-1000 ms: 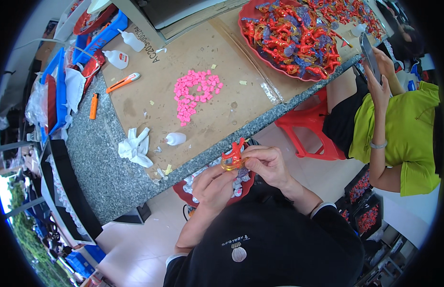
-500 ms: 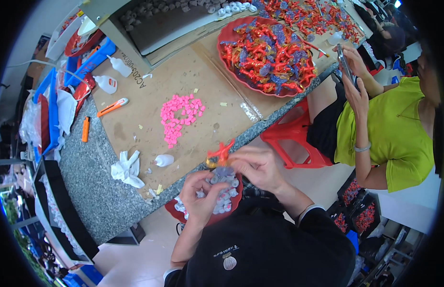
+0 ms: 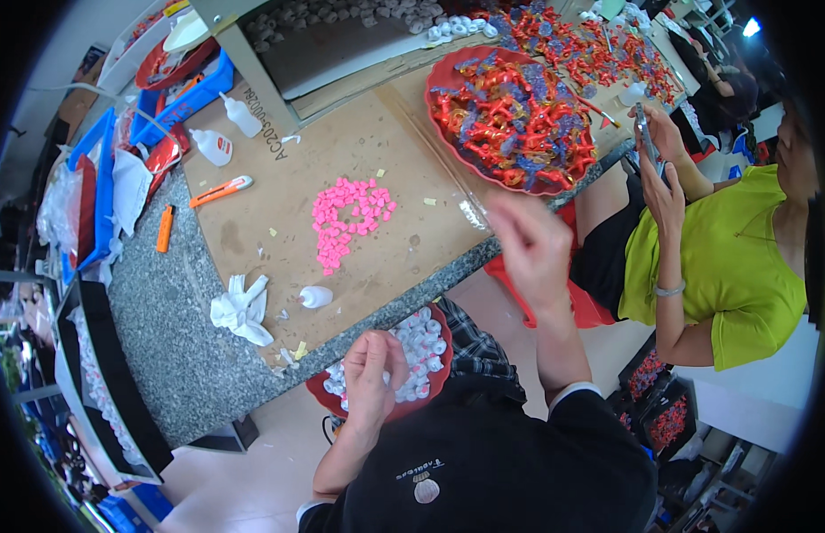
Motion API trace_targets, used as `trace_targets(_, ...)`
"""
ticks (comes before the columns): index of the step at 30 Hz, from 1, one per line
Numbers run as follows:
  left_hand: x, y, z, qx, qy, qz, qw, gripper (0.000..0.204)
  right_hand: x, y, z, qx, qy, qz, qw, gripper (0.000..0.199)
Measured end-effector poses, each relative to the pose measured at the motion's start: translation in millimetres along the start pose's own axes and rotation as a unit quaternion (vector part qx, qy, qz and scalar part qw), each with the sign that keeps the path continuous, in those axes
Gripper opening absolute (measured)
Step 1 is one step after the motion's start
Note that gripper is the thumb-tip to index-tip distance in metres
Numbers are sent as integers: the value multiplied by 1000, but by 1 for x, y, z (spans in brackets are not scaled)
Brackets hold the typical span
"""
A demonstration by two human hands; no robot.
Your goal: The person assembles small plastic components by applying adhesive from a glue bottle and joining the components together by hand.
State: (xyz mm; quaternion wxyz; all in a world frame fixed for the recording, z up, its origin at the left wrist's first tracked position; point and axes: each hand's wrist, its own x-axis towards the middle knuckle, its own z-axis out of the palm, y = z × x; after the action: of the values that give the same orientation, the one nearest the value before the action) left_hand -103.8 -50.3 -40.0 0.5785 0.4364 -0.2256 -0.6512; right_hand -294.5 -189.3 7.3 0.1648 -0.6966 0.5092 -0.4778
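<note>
**Hands apart over the lap bowl and the tabletop edge**

Your left hand (image 3: 373, 373) hovers over the red bowl of white pieces (image 3: 428, 342) on your lap, its fingers curled shut; whether they pinch anything, you cannot tell. Your right hand (image 3: 534, 251) is raised near the tabletop (image 3: 173, 355) edge, just below the big red tray of red and blue pieces (image 3: 510, 115), fingers loosely bent together and blurred. A pile of pink pieces (image 3: 349, 220) lies on the cardboard sheet (image 3: 377, 142), well apart from both hands.
</note>
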Motion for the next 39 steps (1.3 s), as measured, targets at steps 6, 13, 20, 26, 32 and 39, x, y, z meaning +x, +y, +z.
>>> trace_targets(6,-12,7,-6,-292,29,-234,927,28,-86,-27,15,123,-239,150,951,2)
trace_targets(13,-51,14,-21,-242,59,-241,938,19,-79,-35,51,159,-171,62,970,3)
trace_targets(20,-59,17,-41,-283,83,-103,950,22,-47,-52,91,148,-266,-10,953,12)
trace_targets(26,-56,29,-33,-200,131,-106,965,23,-49,-58,137,114,-220,-120,961,33)
trace_targets(32,-62,11,-51,-196,34,-81,977,20,-55,-60,113,206,-207,-82,953,28)
trace_targets(39,-48,9,-42,-148,19,-89,985,20,-64,-44,73,222,-204,-11,954,31)
